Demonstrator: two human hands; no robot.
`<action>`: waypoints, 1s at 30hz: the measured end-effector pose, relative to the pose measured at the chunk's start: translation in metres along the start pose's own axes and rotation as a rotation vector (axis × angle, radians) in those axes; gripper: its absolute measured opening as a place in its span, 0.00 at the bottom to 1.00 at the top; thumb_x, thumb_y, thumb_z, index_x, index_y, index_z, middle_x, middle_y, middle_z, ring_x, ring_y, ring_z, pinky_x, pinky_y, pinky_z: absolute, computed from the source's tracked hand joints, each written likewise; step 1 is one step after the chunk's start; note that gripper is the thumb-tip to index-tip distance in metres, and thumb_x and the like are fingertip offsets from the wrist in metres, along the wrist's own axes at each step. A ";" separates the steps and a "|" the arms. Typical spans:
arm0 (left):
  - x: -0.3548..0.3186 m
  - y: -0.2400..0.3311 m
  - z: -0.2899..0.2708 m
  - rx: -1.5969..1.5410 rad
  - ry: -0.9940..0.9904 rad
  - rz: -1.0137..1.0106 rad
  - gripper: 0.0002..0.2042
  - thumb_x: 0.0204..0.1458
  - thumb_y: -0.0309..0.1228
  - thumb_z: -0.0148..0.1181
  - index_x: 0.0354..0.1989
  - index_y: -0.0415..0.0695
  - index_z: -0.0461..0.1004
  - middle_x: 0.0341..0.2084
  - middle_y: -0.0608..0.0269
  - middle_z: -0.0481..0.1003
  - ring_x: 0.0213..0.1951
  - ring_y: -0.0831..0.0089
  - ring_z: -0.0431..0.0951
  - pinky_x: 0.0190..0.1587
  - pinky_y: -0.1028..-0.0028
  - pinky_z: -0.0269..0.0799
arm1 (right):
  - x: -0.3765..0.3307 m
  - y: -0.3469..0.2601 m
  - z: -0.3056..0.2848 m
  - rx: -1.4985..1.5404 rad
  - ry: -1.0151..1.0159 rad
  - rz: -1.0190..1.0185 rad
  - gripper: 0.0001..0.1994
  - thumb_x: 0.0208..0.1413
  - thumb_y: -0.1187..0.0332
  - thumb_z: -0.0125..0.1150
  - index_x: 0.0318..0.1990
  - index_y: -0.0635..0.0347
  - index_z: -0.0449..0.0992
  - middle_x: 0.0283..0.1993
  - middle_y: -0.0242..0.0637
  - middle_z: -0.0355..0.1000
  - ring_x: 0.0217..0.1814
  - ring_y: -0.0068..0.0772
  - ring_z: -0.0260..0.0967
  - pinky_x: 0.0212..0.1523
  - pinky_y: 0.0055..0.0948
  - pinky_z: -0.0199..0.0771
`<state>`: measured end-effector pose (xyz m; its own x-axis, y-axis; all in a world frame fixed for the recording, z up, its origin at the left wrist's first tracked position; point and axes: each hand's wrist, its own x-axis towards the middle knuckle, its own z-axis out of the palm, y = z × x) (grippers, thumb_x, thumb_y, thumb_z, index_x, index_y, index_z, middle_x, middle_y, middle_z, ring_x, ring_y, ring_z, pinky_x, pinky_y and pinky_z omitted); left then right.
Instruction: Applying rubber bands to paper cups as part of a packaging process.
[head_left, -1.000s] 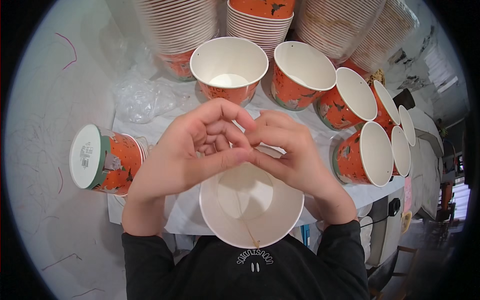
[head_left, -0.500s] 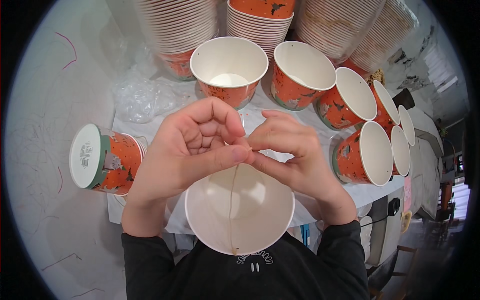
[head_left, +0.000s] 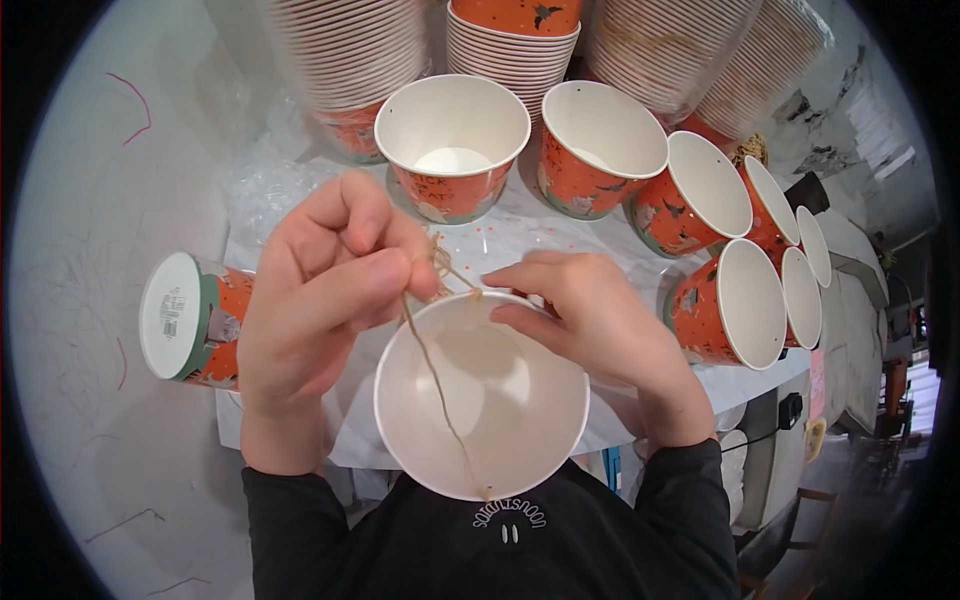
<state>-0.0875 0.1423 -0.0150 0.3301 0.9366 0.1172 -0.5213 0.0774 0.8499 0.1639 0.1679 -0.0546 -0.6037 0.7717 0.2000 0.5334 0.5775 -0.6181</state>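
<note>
Close to my body, a paper bucket (head_left: 545,410) stands with its white inside facing up. A thin tan twine (head_left: 436,375) runs from the near rim up across its opening, with a small tangle of loops by the far rim. My left hand (head_left: 335,275) is closed, pinching the twine between thumb and forefinger above the rim's far left. Beside the far right rim is my right hand (head_left: 605,315), its thumb and fingers apart with nothing between them. Whether its thumb touches the rim I cannot tell.
Several orange printed buckets (head_left: 455,185) with white insides curve along the back and right of the white table (head_left: 350,430). Tall nested stacks (head_left: 345,50) rise behind them. At the left lies a bucket (head_left: 220,325) on its side; crumpled clear plastic (head_left: 265,185) sits behind my left hand.
The hands were together over the far rim; now they are apart. My left hand has moved left, drawing the twine with it. My right hand has opened and dropped slightly toward the rim.
</note>
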 end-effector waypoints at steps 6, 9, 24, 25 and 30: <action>-0.049 0.018 0.024 0.021 -0.042 0.192 0.22 0.37 0.19 0.76 0.34 0.42 0.64 0.19 0.60 0.73 0.16 0.85 0.63 0.20 0.83 0.53 | -0.006 0.008 -0.031 -0.211 -0.242 0.015 0.16 0.63 0.65 0.59 0.54 0.64 0.78 0.26 0.47 0.77 0.27 0.40 0.78 0.30 0.37 0.75; -0.074 0.021 0.023 0.195 0.007 0.117 0.27 0.31 0.19 0.82 0.36 0.39 0.67 0.16 0.71 0.70 0.16 0.90 0.59 0.21 0.83 0.49 | -0.005 -0.011 -0.054 0.108 -0.217 0.273 0.15 0.65 0.66 0.54 0.55 0.60 0.76 0.31 0.54 0.77 0.32 0.51 0.79 0.35 0.43 0.77; -0.221 0.026 -0.060 1.633 0.803 1.272 0.12 0.60 0.34 0.65 0.33 0.37 0.73 0.34 0.57 0.70 0.36 0.64 0.67 0.44 0.64 0.67 | 0.103 -0.089 0.102 0.640 0.440 -0.470 0.40 0.62 0.80 0.53 0.80 0.55 0.43 0.73 0.48 0.61 0.64 0.46 0.70 0.63 0.33 0.69; -0.219 0.030 -0.065 1.643 0.947 1.305 0.12 0.62 0.29 0.62 0.28 0.38 0.69 0.35 0.54 0.72 0.40 0.61 0.71 0.49 0.60 0.71 | 0.119 -0.103 0.117 0.683 0.445 -0.513 0.40 0.62 0.78 0.54 0.79 0.55 0.43 0.71 0.49 0.62 0.65 0.48 0.69 0.63 0.34 0.69; -0.240 0.030 -0.126 1.580 1.223 1.025 0.13 0.63 0.21 0.59 0.25 0.37 0.69 0.43 0.55 0.75 0.43 0.66 0.75 0.48 0.68 0.72 | 0.170 -0.132 0.191 0.694 0.326 -0.683 0.39 0.62 0.73 0.57 0.79 0.50 0.47 0.73 0.51 0.57 0.72 0.55 0.61 0.67 0.40 0.68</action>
<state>-0.2818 -0.0373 -0.0830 -0.3752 0.2113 0.9025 0.9124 -0.0876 0.3999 -0.1229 0.1720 -0.0839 -0.4045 0.4308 0.8067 -0.3865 0.7189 -0.5777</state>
